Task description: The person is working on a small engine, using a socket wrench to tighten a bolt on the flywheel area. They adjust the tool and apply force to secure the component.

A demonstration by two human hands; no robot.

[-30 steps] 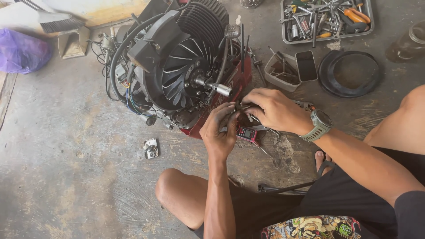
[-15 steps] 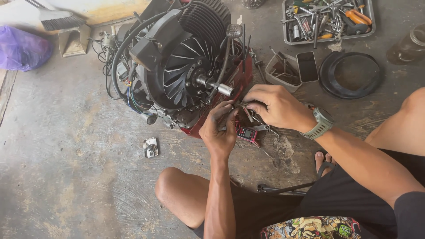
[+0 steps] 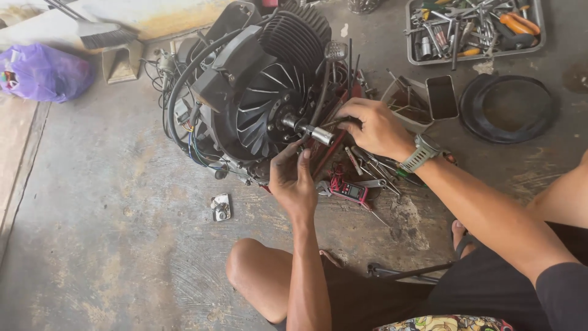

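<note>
Now both hands [image 3: 334,153] meet at the engine [image 3: 263,98] shaft — purple bag [image 3: 46,72] far left.

A small red multimeter [image 3: 350,191] with a grey screen lies right of a dark phone [image 3: 441,97], screen blank.

Purple plastic bag [image 3: 44,72] lying at the far left, brush [image 3: 101,34] resting above a wedge-shaped block [image 3: 123,62], grey tool tray [image 3: 474,30] sitting top right, dark phone [image 3: 441,97] lying beside a black rubber ring [image 3: 508,109], small metal part [image 3: 220,207] lying on concrete.
</note>
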